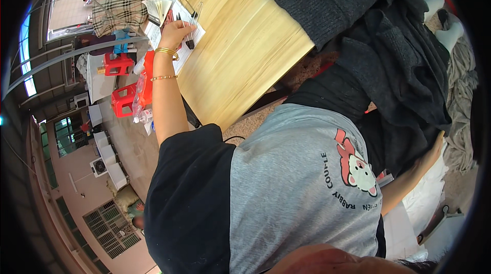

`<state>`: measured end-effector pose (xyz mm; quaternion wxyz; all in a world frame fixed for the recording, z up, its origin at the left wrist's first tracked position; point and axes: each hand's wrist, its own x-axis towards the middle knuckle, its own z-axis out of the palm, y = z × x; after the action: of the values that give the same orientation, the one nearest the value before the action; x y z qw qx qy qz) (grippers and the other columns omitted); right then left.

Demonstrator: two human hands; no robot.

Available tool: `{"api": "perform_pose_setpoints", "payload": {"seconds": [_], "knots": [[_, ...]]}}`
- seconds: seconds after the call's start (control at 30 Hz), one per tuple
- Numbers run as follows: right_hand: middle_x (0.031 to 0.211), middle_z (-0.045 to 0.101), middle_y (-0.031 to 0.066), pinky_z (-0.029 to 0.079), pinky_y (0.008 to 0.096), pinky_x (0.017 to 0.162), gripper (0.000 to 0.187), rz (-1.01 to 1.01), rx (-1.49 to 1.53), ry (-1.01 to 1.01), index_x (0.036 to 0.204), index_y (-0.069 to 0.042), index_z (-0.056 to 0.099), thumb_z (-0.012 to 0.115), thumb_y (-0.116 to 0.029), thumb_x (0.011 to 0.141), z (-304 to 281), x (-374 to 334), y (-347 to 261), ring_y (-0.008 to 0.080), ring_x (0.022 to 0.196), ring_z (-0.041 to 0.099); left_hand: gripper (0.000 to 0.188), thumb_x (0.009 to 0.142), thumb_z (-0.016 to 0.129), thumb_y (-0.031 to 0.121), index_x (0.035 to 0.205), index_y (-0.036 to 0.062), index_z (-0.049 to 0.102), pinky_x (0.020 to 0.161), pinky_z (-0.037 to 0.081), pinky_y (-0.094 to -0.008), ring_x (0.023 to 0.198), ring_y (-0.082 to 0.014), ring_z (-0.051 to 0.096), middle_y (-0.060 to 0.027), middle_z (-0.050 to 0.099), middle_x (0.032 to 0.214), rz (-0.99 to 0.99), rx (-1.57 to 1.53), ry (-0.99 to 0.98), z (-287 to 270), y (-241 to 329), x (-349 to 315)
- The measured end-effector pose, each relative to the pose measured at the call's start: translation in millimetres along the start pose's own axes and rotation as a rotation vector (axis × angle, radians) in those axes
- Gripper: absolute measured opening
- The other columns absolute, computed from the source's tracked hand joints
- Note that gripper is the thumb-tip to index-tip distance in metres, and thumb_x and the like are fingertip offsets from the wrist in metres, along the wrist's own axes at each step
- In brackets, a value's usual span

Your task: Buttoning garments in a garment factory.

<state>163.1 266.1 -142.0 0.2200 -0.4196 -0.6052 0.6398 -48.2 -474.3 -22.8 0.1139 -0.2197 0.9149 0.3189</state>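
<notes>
My left hand point(176, 34), with gold bracelets at the wrist, reaches over the corner of a wooden table point(245, 44). Its fingers are bent and closed at a cluster of small tools on white paper point(199, 35). Whatever they pinch is too small to make out. A black-ended tool point(190, 44) lies by the fingertips, and an open notebook point(158, 9) sits just beyond. At the right, my right hand point(430, 155) grips the edge of a dark grey knit garment point(396, 69); some of its fingers are hidden. The garment drapes over my lap and onto the table.
A checked cloth point(120, 10) hangs past the table's far left edge. Red stools point(123, 101) and a red plastic bag point(148, 77) stand left of the table. Light grey fabric point(460, 115) is heaped at the right, beside white sheeting point(424, 197). Another person sits in the background.
</notes>
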Motion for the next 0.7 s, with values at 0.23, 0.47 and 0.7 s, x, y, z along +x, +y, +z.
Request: {"api": "perform_pose_setpoints", "payload": {"seconds": [0.23, 0.47, 0.7], "knots": [[0.135, 0.055, 0.0167, 0.04, 0.0297, 0.103, 0.055, -0.019, -0.017, 0.001, 0.134, 0.008, 0.051, 0.058, -0.032, 0.098, -6.5, 3.1, 4.1, 0.0219, 0.12, 0.054, 0.013, 0.083, 0.074, 0.012, 0.085, 0.0024, 0.065, 0.054, 0.049, -0.0244, 0.058, -0.011, 0.058, -0.0021, 0.063, 0.074, 0.034, -0.172, 0.307, -4.9, 49.1, 10.4], [0.136, 0.054, 0.0172, 0.039, 0.0303, 0.104, 0.057, -0.033, -0.086, 0.024, 0.135, 0.008, 0.051, 0.058, -0.034, 0.097, -6.3, 1.2, 4.4, 0.0226, 0.122, 0.053, 0.036, 0.073, 0.08, 0.029, 0.08, -0.0056, 0.072, 0.059, 0.05, -0.0325, 0.06, -0.0196, 0.065, -0.0123, 0.07, 0.072, -0.096, 0.19, 0.323, 3.7, 45.3, 54.8], [0.137, 0.053, 0.0169, 0.038, 0.0308, 0.105, 0.06, 0.012, -0.121, 0.044, 0.135, 0.008, 0.05, 0.059, -0.037, 0.097, 11.2, -10.3, -11.7, 0.0229, 0.123, 0.052, 0.054, 0.068, 0.083, 0.04, 0.09, -0.0083, 0.071, 0.067, 0.052, -0.0393, 0.072, -0.0267, 0.069, -0.0175, 0.071, 0.088, -0.167, 0.239, 0.374, 5.6, 29.8, 77.1]]}}
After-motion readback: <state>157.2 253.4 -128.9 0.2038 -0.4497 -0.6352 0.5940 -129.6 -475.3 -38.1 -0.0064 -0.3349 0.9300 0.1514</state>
